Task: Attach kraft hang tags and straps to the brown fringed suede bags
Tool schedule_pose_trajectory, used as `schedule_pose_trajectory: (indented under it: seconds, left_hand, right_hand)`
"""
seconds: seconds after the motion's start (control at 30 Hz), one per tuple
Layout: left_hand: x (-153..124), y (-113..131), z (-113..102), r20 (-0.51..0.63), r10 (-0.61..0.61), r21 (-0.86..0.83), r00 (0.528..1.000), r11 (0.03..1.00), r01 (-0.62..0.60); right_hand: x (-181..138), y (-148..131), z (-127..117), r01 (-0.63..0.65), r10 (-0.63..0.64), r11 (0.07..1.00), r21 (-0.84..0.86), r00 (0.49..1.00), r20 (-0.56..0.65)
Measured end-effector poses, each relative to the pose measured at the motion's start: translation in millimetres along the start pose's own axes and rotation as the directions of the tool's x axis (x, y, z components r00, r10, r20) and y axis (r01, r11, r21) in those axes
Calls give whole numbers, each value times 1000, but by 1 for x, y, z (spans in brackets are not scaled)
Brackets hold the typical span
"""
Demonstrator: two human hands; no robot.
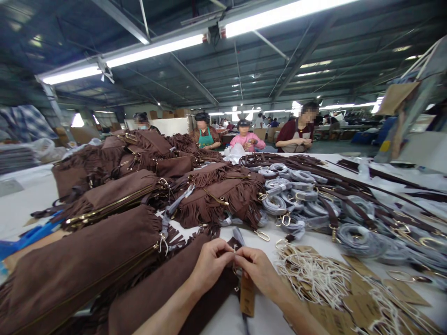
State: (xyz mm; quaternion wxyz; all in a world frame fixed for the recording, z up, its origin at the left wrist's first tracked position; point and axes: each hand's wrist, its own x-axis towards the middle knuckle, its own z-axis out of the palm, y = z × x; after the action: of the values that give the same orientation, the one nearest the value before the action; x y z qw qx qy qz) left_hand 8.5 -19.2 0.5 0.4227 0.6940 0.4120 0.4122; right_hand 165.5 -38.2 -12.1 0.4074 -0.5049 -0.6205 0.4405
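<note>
My left hand (210, 264) and my right hand (257, 269) meet fingertip to fingertip over a dark brown fringed bag (164, 284). Both are closed in a pinch on the string of a brown card hang tag (247, 298), though the fingers hide most of it. The tag dangles below my right fingers, beside the bag's end. A grey-wrapped strap piece (238, 236) sticks up just beyond my fingertips. To the right of my right hand lies a heap of hang tags with white strings (314, 274).
Brown fringed bags (84, 260) are piled at the left. Coiled straps in grey wrapping (356, 239) with gold clasps cover the right side of the white table (268, 321). Across the table, several people are at work, one in a green apron (206, 138).
</note>
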Motion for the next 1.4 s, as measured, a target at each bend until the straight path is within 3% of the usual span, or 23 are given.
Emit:
schedule_pose_trajectory:
  seconds: [0.2,0.33,0.5,0.63,0.77,0.9,1.07,1.17,1.3,1.4]
  left_hand:
    - [1,1,3,-26,76,175,997,982,-70]
    - [-1,2,2,-20,43,194,999,980,-38]
    - [-1,1,-1,-5,-33,75,999,997,33]
    - [2,2,-2,118,-118,-138,986,981,134]
    - [5,3,-3,206,-213,-353,955,894,276]
    - [7,2,-9,251,-275,-495,928,787,367]
    - [8,-2,-15,283,-349,-699,893,563,441]
    - [10,-5,-17,312,-357,-727,880,506,463]
    - [11,-7,-18,324,-374,-725,869,492,482]
    - [12,-4,-20,304,-382,-721,873,507,473]
  right_hand:
    - [-1,-1,1,59,-60,994,-88,998,-3]
    - [-2,1,-2,79,-83,986,-150,996,-22]
    - [0,7,-6,60,-63,992,-114,998,-18]
    - [3,9,-6,6,-6,1000,12,1000,1]
    - [2,5,-11,-82,53,967,242,991,124]
    - [-5,-4,-22,-100,-15,887,451,970,245]
    - [-10,-4,-30,-222,-35,680,699,942,334]
    - [-11,-1,-27,-266,-27,609,747,935,354]
    - [-8,2,-13,-225,135,748,624,973,189]
    - [-6,2,-4,-232,219,835,499,972,86]
